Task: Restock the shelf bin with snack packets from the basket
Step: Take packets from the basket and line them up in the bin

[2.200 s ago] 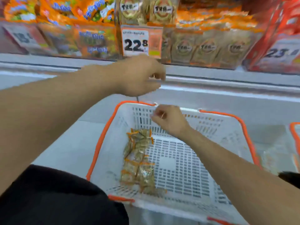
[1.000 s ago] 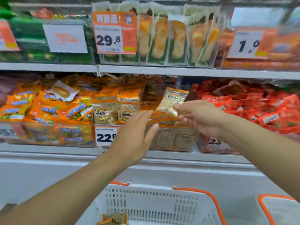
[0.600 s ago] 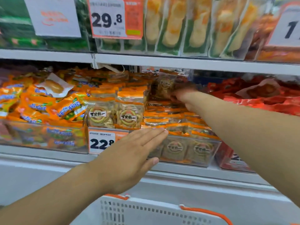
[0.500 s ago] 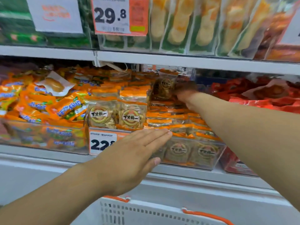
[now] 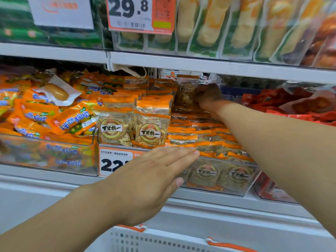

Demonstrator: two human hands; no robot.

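Observation:
A clear shelf bin [image 5: 234,186] holds several orange-topped snack packets with a round logo. Deep at the back of this bin my right hand [image 5: 209,96] grips one such snack packet [image 5: 185,93], held upright in shadow under the upper shelf. With fingers straight and together, my left hand [image 5: 154,177] lies flat against the bin's front edge, beside the 22.8 price tag [image 5: 113,161]. Only the far rim of the white basket [image 5: 163,240] with orange trim shows at the bottom.
A neighbouring bin [image 5: 47,153] on the left is piled with orange and blue packets. Red packets [image 5: 294,104] fill the bin on the right. The upper shelf edge [image 5: 200,65] runs just above my right hand, with green-and-yellow packs above it.
My right hand has carried the snack packet from in front of the shelf to the back of the bin. My left hand flattened against the bin front. The view has come closer.

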